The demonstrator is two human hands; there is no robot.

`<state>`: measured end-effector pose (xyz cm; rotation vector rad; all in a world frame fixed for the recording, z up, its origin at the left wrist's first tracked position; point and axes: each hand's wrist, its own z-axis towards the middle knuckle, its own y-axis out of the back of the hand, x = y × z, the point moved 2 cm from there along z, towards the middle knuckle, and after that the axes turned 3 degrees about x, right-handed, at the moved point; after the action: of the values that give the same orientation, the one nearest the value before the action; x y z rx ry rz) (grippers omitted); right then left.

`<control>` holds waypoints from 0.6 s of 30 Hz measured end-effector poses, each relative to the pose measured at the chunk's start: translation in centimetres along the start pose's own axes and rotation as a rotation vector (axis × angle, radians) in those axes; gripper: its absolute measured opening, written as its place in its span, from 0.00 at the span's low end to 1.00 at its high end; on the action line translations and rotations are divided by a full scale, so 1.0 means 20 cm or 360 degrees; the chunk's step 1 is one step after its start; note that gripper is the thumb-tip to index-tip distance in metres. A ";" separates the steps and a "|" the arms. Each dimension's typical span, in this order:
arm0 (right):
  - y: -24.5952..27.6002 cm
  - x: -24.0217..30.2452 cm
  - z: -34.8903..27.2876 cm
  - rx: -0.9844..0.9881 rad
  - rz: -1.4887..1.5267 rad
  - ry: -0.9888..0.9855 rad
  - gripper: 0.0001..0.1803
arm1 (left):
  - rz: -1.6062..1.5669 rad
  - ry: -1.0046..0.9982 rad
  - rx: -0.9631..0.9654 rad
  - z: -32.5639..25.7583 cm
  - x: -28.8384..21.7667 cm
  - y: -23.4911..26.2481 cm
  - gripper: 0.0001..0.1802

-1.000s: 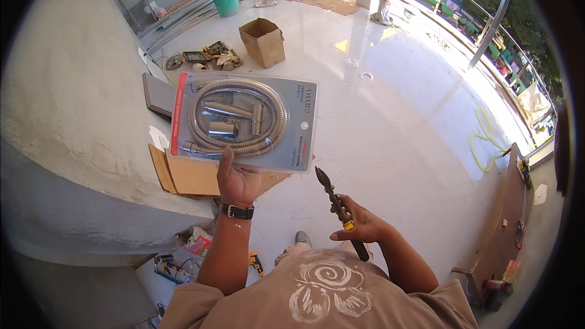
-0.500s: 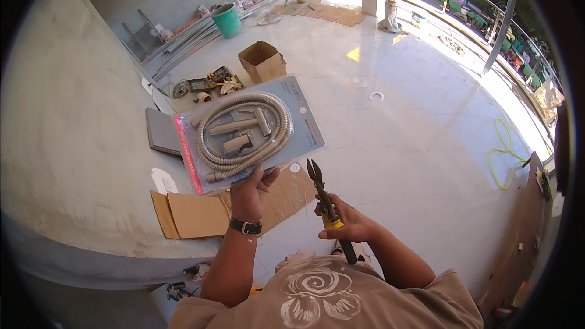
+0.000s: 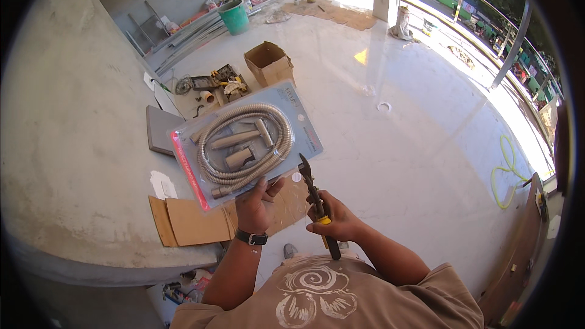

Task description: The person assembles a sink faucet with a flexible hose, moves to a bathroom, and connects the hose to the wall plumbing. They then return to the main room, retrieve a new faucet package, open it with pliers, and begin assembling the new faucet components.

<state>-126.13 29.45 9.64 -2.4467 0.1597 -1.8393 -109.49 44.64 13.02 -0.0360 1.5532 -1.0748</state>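
Observation:
My left hand [image 3: 256,210], a black watch on its wrist, grips the lower edge of a blister pack [image 3: 303,137]. The pack is tilted, grey-blue with a red strip down its left side. Through the clear plastic show a coiled metal hose [image 3: 284,131], a bidet sprayer [image 3: 237,139] and a holder [image 3: 239,158]. My right hand [image 3: 338,216] is wrapped round the yellow-and-black handles of metal snips [image 3: 309,184]. Their blades point up, close together, just right of the pack's lower edge and apart from it.
Flattened cardboard [image 3: 198,220] and a grey tile [image 3: 159,129] lie by the left wall. Beyond are an open carton [image 3: 269,67], an open tool case [image 3: 226,79], a green bucket [image 3: 233,17] and long pipes [image 3: 189,39]. A yellow-green hose [image 3: 504,170] lies at right.
The snips have swung left toward the pack, and their blades have come closer together. The pack has tipped slightly and sits a little lower in view, still in my left hand.

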 end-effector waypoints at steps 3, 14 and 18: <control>-0.08 0.01 0.08 -0.0108 0.0137 0.0115 0.46 | -0.0011 -0.0019 -0.0009 0.04 -0.03 0.04 0.21; -0.05 0.21 0.24 0.0432 0.0458 0.0176 0.49 | 0.0062 0.0111 -0.0053 0.08 -0.18 0.18 0.20; -0.14 0.15 0.29 0.0176 0.0345 0.0285 0.46 | 0.0034 0.0095 -0.0065 0.06 -0.21 0.18 0.20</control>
<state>-119.59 31.74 11.20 -2.0994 0.3122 -1.9125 -105.44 48.36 14.10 -0.0151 1.6260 -1.0356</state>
